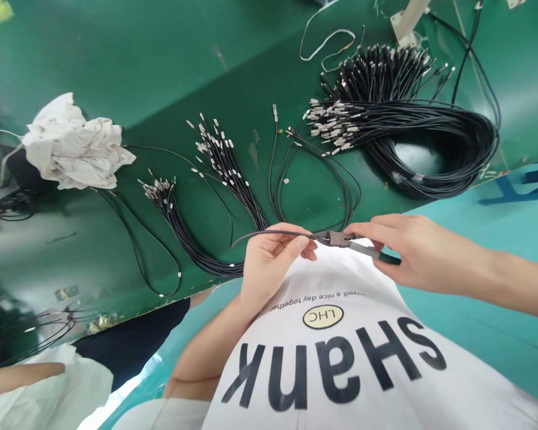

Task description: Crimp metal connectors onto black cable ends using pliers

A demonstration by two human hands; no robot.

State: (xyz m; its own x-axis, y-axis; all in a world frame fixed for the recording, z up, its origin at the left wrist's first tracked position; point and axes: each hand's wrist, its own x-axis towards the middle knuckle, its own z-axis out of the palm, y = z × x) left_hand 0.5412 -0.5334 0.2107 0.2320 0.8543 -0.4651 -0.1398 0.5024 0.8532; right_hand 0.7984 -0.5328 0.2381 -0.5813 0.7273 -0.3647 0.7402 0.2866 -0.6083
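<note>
My left hand (271, 257) is closed in a pinch on a thin black wire (269, 233) that runs off to the left over the green table (161, 60). My right hand (403, 251) is wrapped round small pliers (345, 240) with dark green handles. The pliers' metal jaws sit at the wire's end, just right of my left fingertips. Both hands hover at the table's near edge, above my white printed shirt.
Two bunches of black wires with metal terminals (219, 155) (161, 194) lie ahead of my hands. A large coil of the same wires (407, 131) lies at the right. A crumpled white cloth (72, 143) lies at the left. Another person's arm (13, 379) shows at the bottom left.
</note>
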